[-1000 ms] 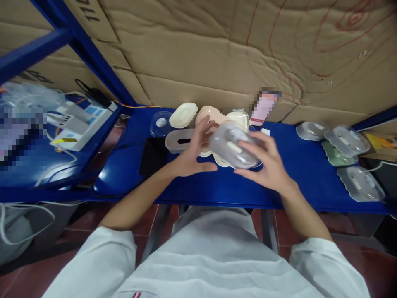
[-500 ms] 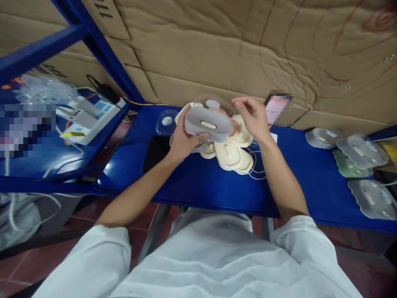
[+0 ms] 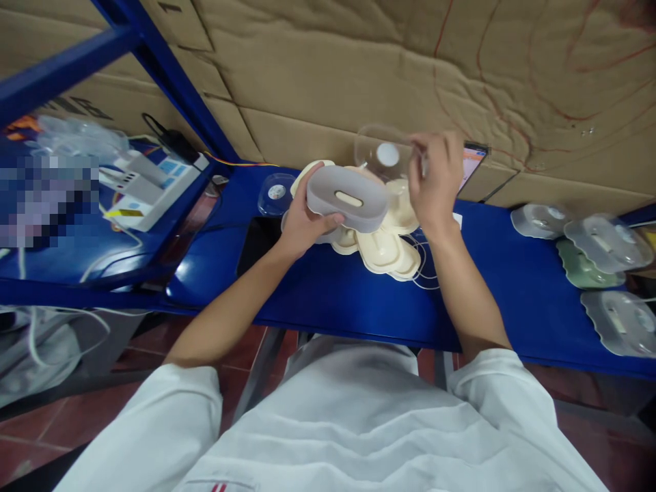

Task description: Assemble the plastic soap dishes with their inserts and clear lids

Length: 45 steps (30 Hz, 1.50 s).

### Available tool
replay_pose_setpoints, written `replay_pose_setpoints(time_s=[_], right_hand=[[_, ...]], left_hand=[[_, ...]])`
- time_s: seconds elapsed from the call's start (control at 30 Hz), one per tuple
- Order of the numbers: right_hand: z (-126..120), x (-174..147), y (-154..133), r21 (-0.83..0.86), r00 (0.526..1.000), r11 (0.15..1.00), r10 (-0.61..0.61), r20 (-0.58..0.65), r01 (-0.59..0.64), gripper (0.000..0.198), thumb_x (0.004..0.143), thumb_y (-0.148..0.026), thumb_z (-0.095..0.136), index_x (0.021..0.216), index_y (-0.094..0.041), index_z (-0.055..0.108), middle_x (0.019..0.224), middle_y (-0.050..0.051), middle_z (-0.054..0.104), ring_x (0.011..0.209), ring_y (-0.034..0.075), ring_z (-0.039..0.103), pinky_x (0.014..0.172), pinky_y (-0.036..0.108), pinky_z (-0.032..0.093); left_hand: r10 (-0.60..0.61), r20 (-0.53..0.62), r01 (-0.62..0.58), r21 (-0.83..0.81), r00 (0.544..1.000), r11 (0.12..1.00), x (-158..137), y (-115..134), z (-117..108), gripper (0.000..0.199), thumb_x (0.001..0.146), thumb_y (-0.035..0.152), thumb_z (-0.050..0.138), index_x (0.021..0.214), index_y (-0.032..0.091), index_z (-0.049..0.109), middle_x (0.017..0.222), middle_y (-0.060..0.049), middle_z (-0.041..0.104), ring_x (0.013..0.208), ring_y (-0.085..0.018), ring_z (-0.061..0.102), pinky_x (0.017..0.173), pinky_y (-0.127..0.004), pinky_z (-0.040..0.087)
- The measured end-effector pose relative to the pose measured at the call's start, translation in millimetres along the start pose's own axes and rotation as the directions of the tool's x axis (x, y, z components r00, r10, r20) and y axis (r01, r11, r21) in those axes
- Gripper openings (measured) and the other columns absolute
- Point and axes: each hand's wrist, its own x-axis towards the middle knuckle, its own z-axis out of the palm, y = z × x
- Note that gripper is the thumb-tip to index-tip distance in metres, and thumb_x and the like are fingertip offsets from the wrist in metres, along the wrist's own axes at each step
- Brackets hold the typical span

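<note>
My left hand [image 3: 307, 215] is closed around a grey oval plastic case [image 3: 328, 205], thumb on its front edge; a cream oval piece sits in the slot on its face. My right hand [image 3: 438, 178] is raised at the back of the bench, fingers pinched on the edge of a clear plastic cover [image 3: 366, 140] with a round white sticker. The cover is tilted and apart from the case. Beneath them lies a heap of cream plastic shells [image 3: 380, 251]. Left of the heap rests another clear cover [image 3: 269, 198] with a round label.
A dark flat device [image 3: 251, 246] lies left of the heap. Behind my right hand a phone [image 3: 472, 164] leans on the cardboard wall [image 3: 328, 89]. Grey and green cases [image 3: 589, 266] stand at the right; a power strip [image 3: 174, 184] and cables lie at the left.
My right hand has moved up and now holds the clear cover, which has lifted off the grey case. The left hand keeps its hold on the case, almost still.
</note>
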Motion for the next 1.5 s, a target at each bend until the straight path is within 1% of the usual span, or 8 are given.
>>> replay_pose_setpoints(time_s=[0.17, 0.4, 0.53, 0.67, 0.8, 1.0, 1.3, 1.5], right_hand=[[7.4, -4.2, 23.8, -0.087, 1.000, 0.996, -0.007, -0.003, 0.007, 0.048, 0.116, -0.046, 0.028, 0.128, -0.034, 0.073, 0.131, 0.013, 0.069, 0.127, 0.035, 0.061, 0.116, 0.065, 0.047], [25.2, -5.0, 21.9, 0.059, 0.935, 0.996, -0.084, 0.344, 0.068, 0.038, 0.109, -0.060, 0.048, 0.122, -0.038, 0.077, 0.139, 0.006, 0.071, 0.140, 0.034, 0.058, 0.125, 0.065, 0.040], [6.7, -0.3, 2.2, 0.104, 0.921, 0.994, -0.077, 0.381, 0.040, 0.045, 0.104, -0.073, 0.055, 0.129, -0.042, 0.075, 0.144, 0.000, 0.070, 0.152, 0.032, 0.049, 0.129, 0.062, 0.037], [-3.9, -8.8, -35.8, 0.158, 0.893, 0.976, -0.204, 0.402, 0.151, 0.043, 0.112, -0.061, 0.048, 0.139, -0.038, 0.071, 0.160, 0.000, 0.062, 0.149, 0.029, 0.056, 0.126, 0.057, 0.042], [4.8, -21.3, -62.2, 0.236, 0.831, 0.947, -0.308, 0.464, 0.219, 0.048, 0.110, -0.056, 0.058, 0.148, -0.031, 0.068, 0.149, 0.006, 0.072, 0.142, 0.031, 0.062, 0.125, 0.055, 0.038], [7.5, -21.8, -66.3, 0.255, 0.857, 0.956, -0.252, 0.450, 0.148, 0.038, 0.114, -0.052, 0.052, 0.134, -0.035, 0.078, 0.132, 0.001, 0.081, 0.133, 0.029, 0.069, 0.122, 0.055, 0.041], [4.4, -19.1, -64.5, 0.265, 0.953, 0.963, -0.042, 0.301, -0.042, 0.044, 0.116, -0.052, 0.040, 0.126, -0.031, 0.077, 0.118, 0.004, 0.081, 0.108, 0.026, 0.075, 0.102, 0.047, 0.061], [4.4, -13.4, -44.4, 0.104, 0.981, 0.994, 0.011, 0.194, -0.032, 0.051, 0.116, -0.059, 0.032, 0.130, -0.035, 0.075, 0.129, 0.006, 0.078, 0.127, 0.031, 0.068, 0.116, 0.055, 0.052]], left_hand=[[0.035, 0.035, -0.036, 0.000, 0.999, 0.999, -0.6, -5.0, 0.3, 0.113, 0.073, 0.092, 0.082, 0.163, 0.038, 0.042, 0.163, -0.012, 0.057, 0.150, -0.035, 0.059, 0.121, -0.053, 0.054], [0.043, 0.007, -0.043, 0.053, 0.999, 0.998, -2.1, -19.2, -1.9, 0.105, 0.079, 0.087, 0.082, 0.160, 0.034, 0.040, 0.156, -0.012, 0.061, 0.144, -0.033, 0.062, 0.117, -0.052, 0.056], [0.063, -0.037, -0.061, 0.053, 0.997, 0.997, -1.3, -18.6, -2.5, 0.100, 0.082, 0.087, 0.080, 0.158, 0.035, 0.041, 0.157, -0.010, 0.060, 0.144, -0.031, 0.062, 0.117, -0.051, 0.055], [0.016, -0.062, -0.007, 0.129, 0.998, 0.992, -0.4, -14.0, -2.1, 0.110, 0.081, 0.101, 0.064, 0.163, 0.034, 0.036, 0.160, -0.009, 0.057, 0.150, -0.031, 0.055, 0.115, -0.050, 0.054], [0.023, -0.042, -0.015, 0.174, 0.999, 0.985, -0.4, -6.1, -4.2, 0.116, 0.083, 0.107, 0.047, 0.169, 0.031, 0.028, 0.159, -0.007, 0.057, 0.157, -0.031, 0.044, 0.114, -0.052, 0.051], [0.070, -0.101, -0.066, 0.044, 0.992, 0.997, -0.2, -6.8, -2.4, 0.101, 0.077, 0.101, 0.069, 0.158, 0.047, 0.042, 0.154, 0.002, 0.062, 0.141, -0.027, 0.064, 0.116, -0.049, 0.055], [0.125, -0.030, -0.124, 0.032, 0.992, 0.992, 6.8, -2.4, -7.9, 0.109, 0.072, 0.100, 0.075, 0.161, 0.047, 0.039, 0.161, 0.000, 0.058, 0.149, -0.030, 0.059, 0.122, -0.051, 0.055], [0.086, -0.077, -0.078, 0.094, 0.993, 0.993, 7.8, -9.3, -11.1, 0.103, 0.078, 0.095, 0.076, 0.160, 0.046, 0.040, 0.160, -0.002, 0.059, 0.151, -0.034, 0.056, 0.120, -0.059, 0.053]])
